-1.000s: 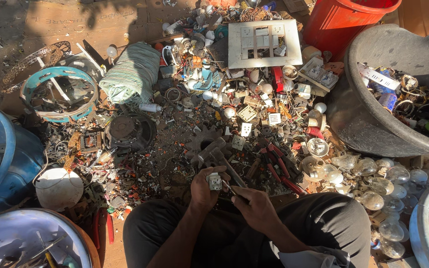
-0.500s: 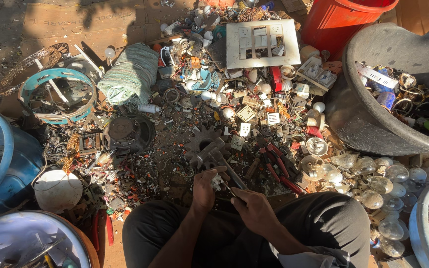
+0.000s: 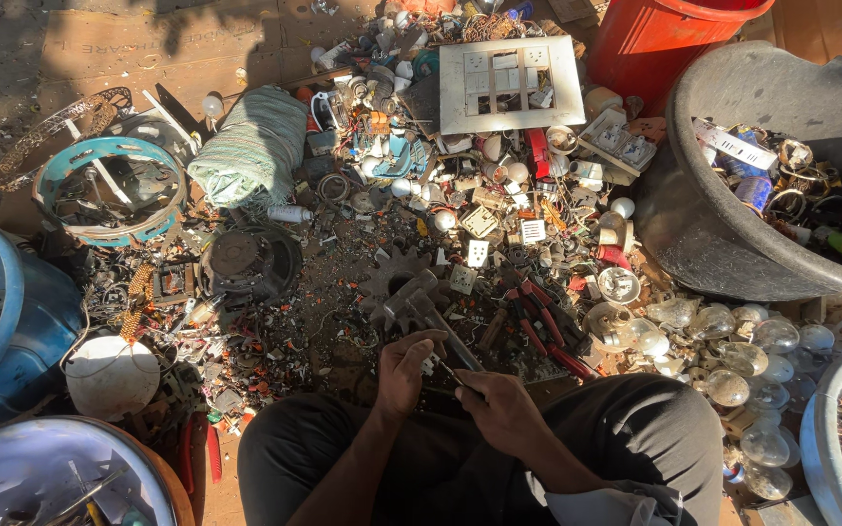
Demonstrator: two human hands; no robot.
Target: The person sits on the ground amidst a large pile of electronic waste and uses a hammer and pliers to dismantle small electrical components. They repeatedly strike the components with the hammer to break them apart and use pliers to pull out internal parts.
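Note:
I sit on the ground with dark trousers, my hands together over my lap. My left hand point(image 3: 403, 370) grips a small pale scrap part point(image 3: 430, 365), pinched between thumb and fingers. My right hand point(image 3: 505, 409) is closed on a thin dark tool point(image 3: 448, 372) whose tip meets that part. Just beyond my hands lies a grey metal hammer point(image 3: 431, 314) on top of a gear-shaped piece point(image 3: 389, 273). Red-handled pliers point(image 3: 541, 326) lie to the right of it.
A scrap heap covers the ground: sockets, a white switch frame point(image 3: 512, 85), a rolled green cloth point(image 3: 250, 146), glass bulbs point(image 3: 733, 341). A big grey tub point(image 3: 704, 224) and red bucket point(image 3: 655, 39) stand right, blue tubs point(image 3: 12, 321) left, a white dish point(image 3: 111, 375) near.
My hands have drawn slightly closer to my lap, and the pale part has turned in my left hand. The tool tip now sits against it. The heap is unchanged.

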